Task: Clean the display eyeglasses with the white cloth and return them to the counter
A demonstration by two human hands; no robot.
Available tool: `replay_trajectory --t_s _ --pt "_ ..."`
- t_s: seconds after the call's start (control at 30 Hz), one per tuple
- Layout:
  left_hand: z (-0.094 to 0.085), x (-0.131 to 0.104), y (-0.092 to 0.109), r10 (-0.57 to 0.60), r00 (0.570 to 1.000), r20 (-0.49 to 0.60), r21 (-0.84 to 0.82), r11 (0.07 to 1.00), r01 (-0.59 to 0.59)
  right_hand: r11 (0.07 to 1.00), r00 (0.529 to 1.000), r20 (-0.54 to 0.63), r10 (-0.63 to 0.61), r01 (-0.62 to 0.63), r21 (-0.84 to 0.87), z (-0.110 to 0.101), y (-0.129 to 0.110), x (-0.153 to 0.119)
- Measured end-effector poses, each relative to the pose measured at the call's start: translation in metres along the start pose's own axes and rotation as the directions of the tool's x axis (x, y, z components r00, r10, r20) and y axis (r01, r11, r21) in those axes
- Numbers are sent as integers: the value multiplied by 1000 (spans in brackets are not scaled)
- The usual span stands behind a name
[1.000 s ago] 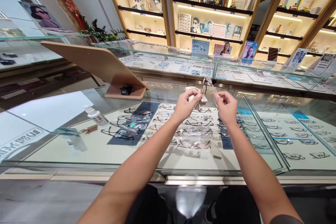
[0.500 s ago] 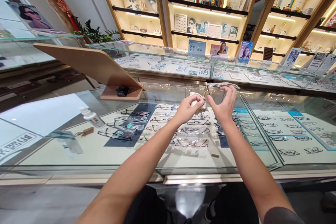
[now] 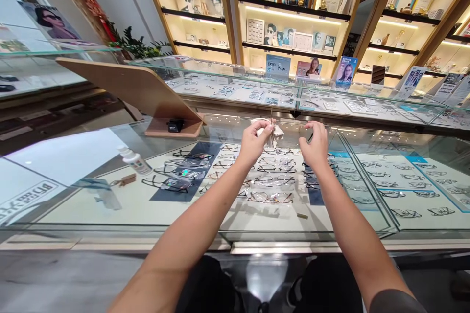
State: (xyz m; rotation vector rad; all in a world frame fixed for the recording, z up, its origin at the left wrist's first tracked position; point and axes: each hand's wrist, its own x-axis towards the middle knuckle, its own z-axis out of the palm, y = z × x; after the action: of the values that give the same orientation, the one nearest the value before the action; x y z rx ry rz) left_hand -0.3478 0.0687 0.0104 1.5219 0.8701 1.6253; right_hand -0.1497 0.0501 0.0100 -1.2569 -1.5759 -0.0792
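My left hand is pinched over the glass counter around a bunched cream cloth and a thin-framed pair of eyeglasses. Of the eyeglasses, only a slim upright part shows above the fingers; the cloth and hand hide the rest. Apart from it, to the right, my right hand has its fingers curled toward the thumb. A small dark bit shows between them, too little to name. Below both hands, rows of eyeglasses lie in the display case.
A tilted wooden-backed stand is on the counter at left, with a small black box on its base. Nearby are a white bottle, a clear plastic piece and a small brown block. Another glass showcase runs behind.
My hands have moved apart; the right one has left the eyeglasses and its fingers have curled in. The left hand has shifted slightly left with the cloth and eyeglasses.
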Motion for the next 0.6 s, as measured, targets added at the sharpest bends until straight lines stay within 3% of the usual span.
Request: replay_trajectory --t_s 0.17,0.27,0.4,0.6 --pt "-4 6 1 26 993 -116 -52 998 -33 997 993 88 77 -75 -22 -1 -1 -1" --pt "-2 3 3 84 995 -54 33 996 -83 1000 997 65 -30 30 -2 -1 -12 -5" --pt "6 -6 5 139 987 77 68 987 -144 968 971 93 -218 203 147 6 -26 -15" --pt "10 -13 11 110 983 143 54 991 -119 919 978 77 -195 155 361 17 -28 -21"
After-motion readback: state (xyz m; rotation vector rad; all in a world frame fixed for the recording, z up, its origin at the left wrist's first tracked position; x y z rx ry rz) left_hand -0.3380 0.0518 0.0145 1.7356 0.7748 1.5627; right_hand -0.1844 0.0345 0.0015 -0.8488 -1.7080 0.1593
